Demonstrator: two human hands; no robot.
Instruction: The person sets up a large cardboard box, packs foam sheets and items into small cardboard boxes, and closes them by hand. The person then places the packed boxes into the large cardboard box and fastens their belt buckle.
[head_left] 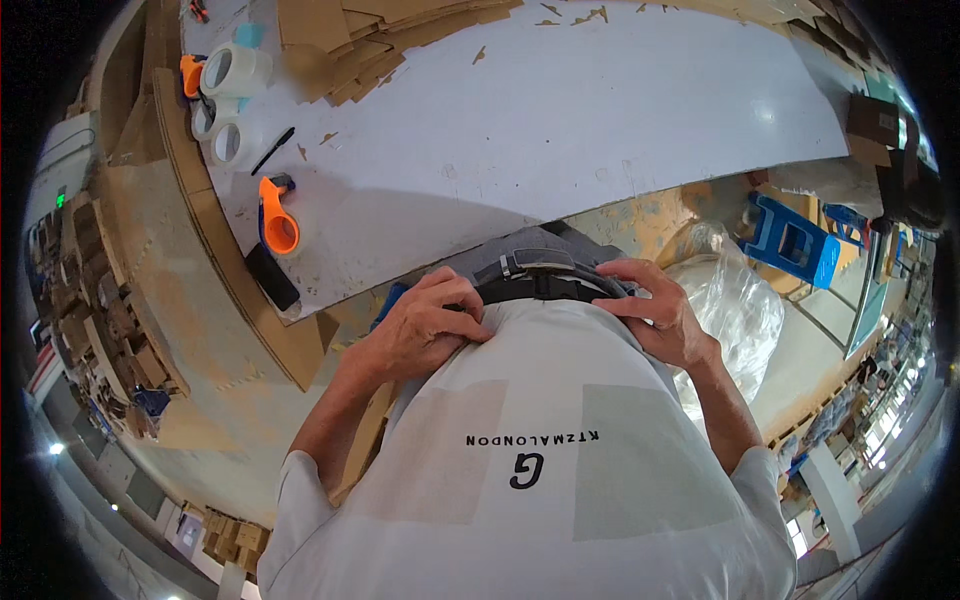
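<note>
My left hand (425, 322) is closed at the left side of my waist, its thumb and curled fingers pinching the white T-shirt (550, 350) near its lower edge. At the right side of my waist, my right hand (655, 312) has its thumb and forefinger apart, one to each side of the black belt (490, 290), with the fingertips resting against my clothes. A dark buckle (545, 260) shows at the front, over grey trousers (575, 242). The tips of my left fingers are partly hidden.
Ahead stands a white table (480, 160) with flattened cardboard (350, 45), tape rolls (235, 70), a black marker (273, 149) and an orange tape dispenser (279, 230). A dark oblong object (270, 278) sits at its left corner. Clear plastic wrap (740, 310) and a blue stool (792, 240) are to the right.
</note>
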